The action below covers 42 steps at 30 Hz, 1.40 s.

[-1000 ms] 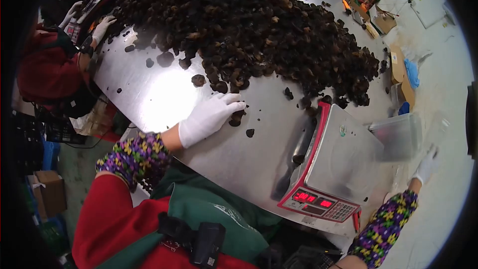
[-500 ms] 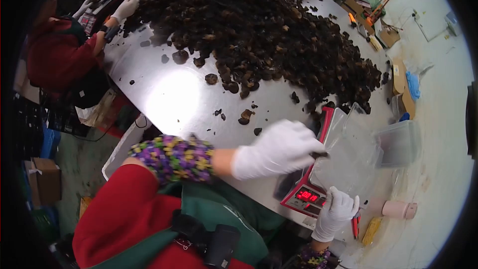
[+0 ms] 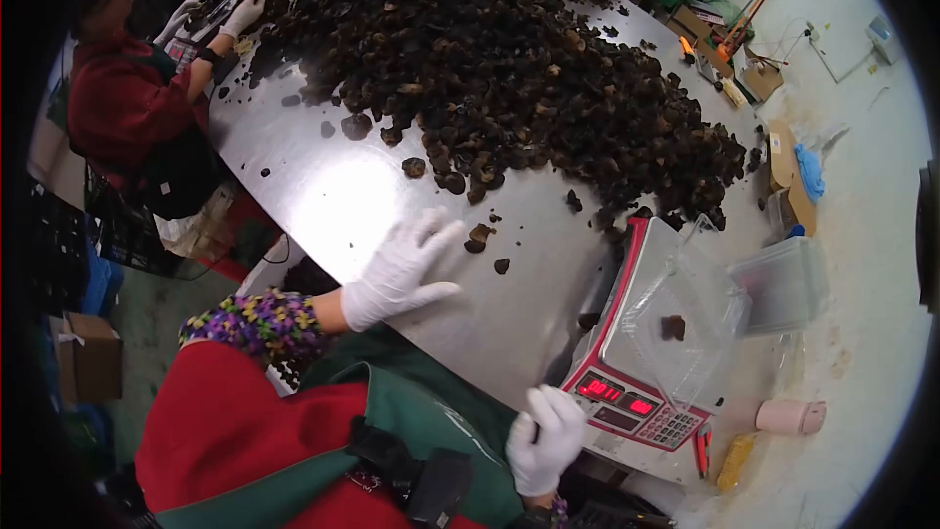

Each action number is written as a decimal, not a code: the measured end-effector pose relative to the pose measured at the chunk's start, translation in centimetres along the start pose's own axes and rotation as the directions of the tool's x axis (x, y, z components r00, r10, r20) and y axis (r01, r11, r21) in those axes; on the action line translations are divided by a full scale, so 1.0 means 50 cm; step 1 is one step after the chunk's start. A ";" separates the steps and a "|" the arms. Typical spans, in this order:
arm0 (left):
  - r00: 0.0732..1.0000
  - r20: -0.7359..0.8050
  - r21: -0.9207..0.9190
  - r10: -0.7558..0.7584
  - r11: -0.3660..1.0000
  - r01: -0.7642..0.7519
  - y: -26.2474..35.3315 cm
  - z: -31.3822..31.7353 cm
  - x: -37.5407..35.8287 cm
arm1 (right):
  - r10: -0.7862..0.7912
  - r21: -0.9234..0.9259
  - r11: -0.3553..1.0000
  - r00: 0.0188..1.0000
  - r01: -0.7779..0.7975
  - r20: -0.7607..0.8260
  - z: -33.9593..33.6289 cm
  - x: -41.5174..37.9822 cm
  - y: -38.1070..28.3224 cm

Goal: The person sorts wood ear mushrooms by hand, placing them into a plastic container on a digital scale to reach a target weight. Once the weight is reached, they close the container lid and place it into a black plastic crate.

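Left hand (image 3: 401,269): white-gloved, over the steel table (image 3: 460,333), fingers released and spread, nothing in grip; contact with the surface unclear.
Right hand (image 3: 545,439): white-gloved, near the front corner of the scale (image 3: 597,419), fingers loosely bent and partly open, nothing visible between them.
Scale: red-edged, display lit red, set on the table.
Clear plastic container (image 3: 644,333): on top of the scale, with a dark piece (image 3: 673,328) in view.
Dark heap (image 3: 548,88): spread beyond both hands, with loose bits near the left.
Clear tub (image 3: 783,284): just beside the scale.
Co-worker (image 3: 127,108): at the table's left side.
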<state>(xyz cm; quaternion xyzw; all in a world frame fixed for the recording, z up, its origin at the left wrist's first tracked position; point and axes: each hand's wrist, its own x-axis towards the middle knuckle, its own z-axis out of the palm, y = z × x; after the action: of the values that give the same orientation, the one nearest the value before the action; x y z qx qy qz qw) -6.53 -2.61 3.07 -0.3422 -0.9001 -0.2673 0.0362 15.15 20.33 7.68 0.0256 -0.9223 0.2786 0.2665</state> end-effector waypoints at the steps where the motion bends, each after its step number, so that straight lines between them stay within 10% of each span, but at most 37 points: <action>1: 0.999 0.037 0.141 -0.033 0.990 0.027 -0.029 0.000 -0.016 | 0.029 0.061 0.998 0.999 -0.030 0.026 0.037 0.002 0.000; 15: 0.905 0.075 -0.053 0.418 0.908 -0.415 0.000 0.144 0.194 | 0.196 -0.044 0.980 0.977 -0.193 0.079 0.195 0.047 0.050; 22: 0.819 0.116 -0.084 0.562 0.827 -0.555 -0.096 0.046 0.048 | 0.198 -0.115 0.976 0.975 -0.186 0.105 0.200 0.043 0.045; 30: 0.914 0.101 0.042 0.394 0.916 -0.400 -0.235 -0.107 -0.117 | 0.206 -0.109 0.975 0.967 -0.191 0.147 0.199 0.049 0.039; 39: 0.973 -0.219 0.405 -0.072 0.901 0.158 -0.242 -0.219 -0.320 | 0.186 -0.103 0.979 0.973 -0.173 0.133 0.202 0.049 0.043; 42: 0.946 -0.321 0.346 0.042 0.935 0.076 -0.261 -0.207 -0.282 | 0.168 -0.113 0.982 0.977 -0.153 0.132 0.203 0.059 0.038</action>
<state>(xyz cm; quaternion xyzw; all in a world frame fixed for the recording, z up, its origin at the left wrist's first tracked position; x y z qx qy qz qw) -5.27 -24.40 2.43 -0.2738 -0.9182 -0.1538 0.2416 7.40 16.89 1.08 -0.0431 -0.9509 0.2492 0.1785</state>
